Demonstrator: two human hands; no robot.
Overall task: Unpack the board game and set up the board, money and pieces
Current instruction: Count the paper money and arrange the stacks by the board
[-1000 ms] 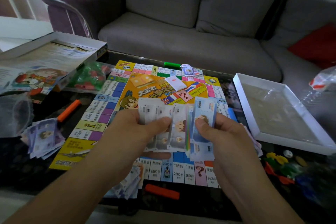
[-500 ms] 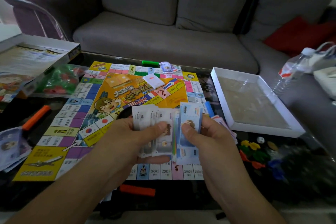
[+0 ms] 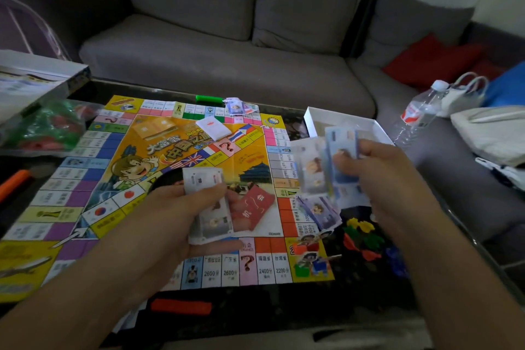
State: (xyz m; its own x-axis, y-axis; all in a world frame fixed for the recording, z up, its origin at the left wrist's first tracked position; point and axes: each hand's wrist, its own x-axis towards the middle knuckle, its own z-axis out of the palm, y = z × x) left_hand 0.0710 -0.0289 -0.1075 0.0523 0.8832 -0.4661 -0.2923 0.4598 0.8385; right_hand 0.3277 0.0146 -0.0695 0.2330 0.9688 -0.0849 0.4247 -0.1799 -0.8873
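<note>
A person's two bare hands hover over a colourful game board spread flat on a dark glass table. The left hand grips a stack of pale paper money, thumb across the top, above the board's lower middle. The right hand, past the board's right edge, pinches a fan of blue banknotes, blurred. A red card deck lies on the board beside the left hand. Small coloured plastic pieces lie on the table under the right wrist. An open white box tray sits behind the right hand.
</note>
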